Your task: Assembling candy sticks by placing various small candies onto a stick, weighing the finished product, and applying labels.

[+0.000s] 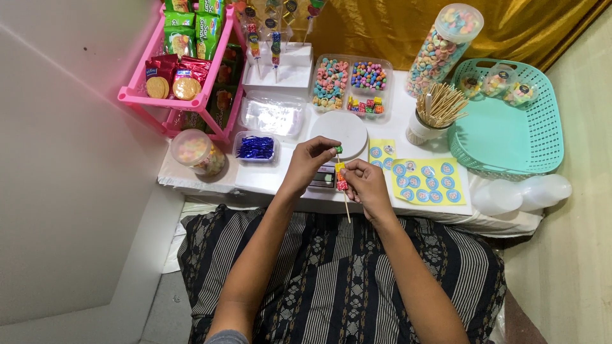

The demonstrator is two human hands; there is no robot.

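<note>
My right hand (368,185) grips a thin wooden skewer (346,205) with a few small coloured candies threaded near its top. My left hand (310,160) pinches a small green candy (339,150) at the skewer's upper tip. Both hands hover over the near edge of a low white table (268,180), just in front of a small digital scale with a round white plate (339,130).
A divided clear tray of coloured candies (350,81), a tall candy jar (443,48), a cup of skewers (437,109), a teal basket (510,130), yellow sticker sheets (426,180), a box of blue twist ties (255,148), a pink snack rack (185,64), clear lids (523,193).
</note>
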